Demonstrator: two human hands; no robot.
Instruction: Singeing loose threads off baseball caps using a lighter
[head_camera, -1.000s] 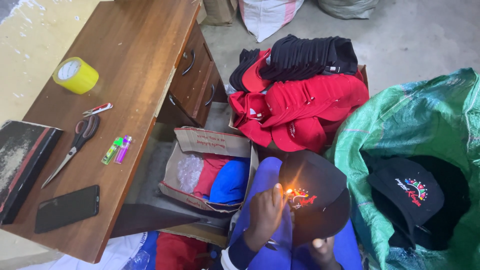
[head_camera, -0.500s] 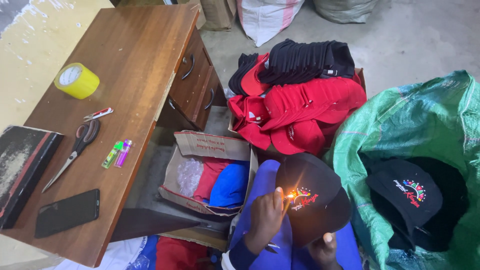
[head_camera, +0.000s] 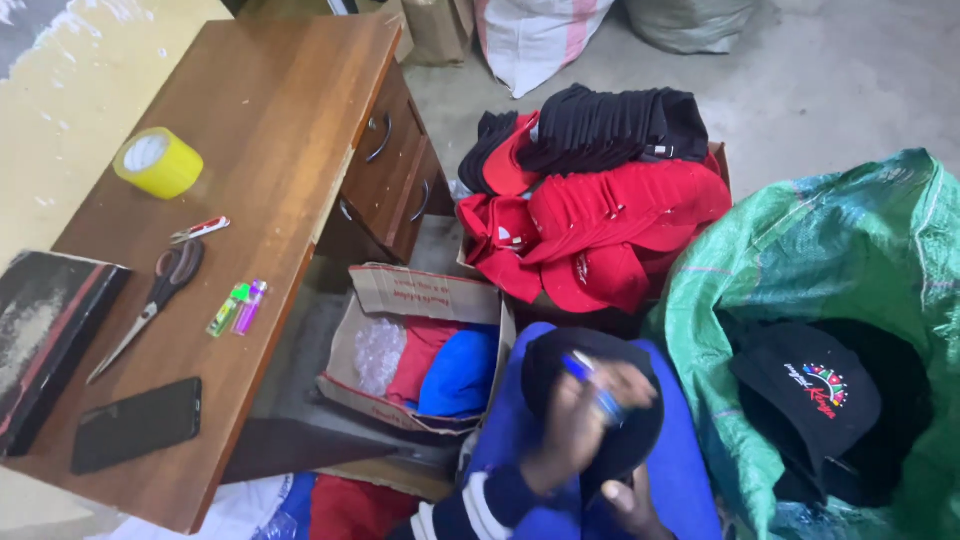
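Black cap (head_camera: 600, 420) is best kept flat on the lap, steadied underneath by the left hand (head_camera: 625, 505), while the blue lighter (head_camera: 590, 385) is pinched in the right hand (head_camera: 575, 425).

Open cardboard box (head_camera: 420, 300) and green sack (head_camera: 800, 260) hem the lap; floor (head_camera: 830, 80) beyond lies open

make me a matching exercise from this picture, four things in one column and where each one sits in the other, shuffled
Things:
1. roll of yellow tape
2. black cap with a coloured emblem
3. blue cloth
4. scissors

Places:
A. inside the open cardboard box on the floor
B. near the far left edge of the wooden desk
C. on the desk between the black book and the two lighters
D. in the mouth of the green sack

Pairs: 1-B, 2-D, 3-A, 4-C
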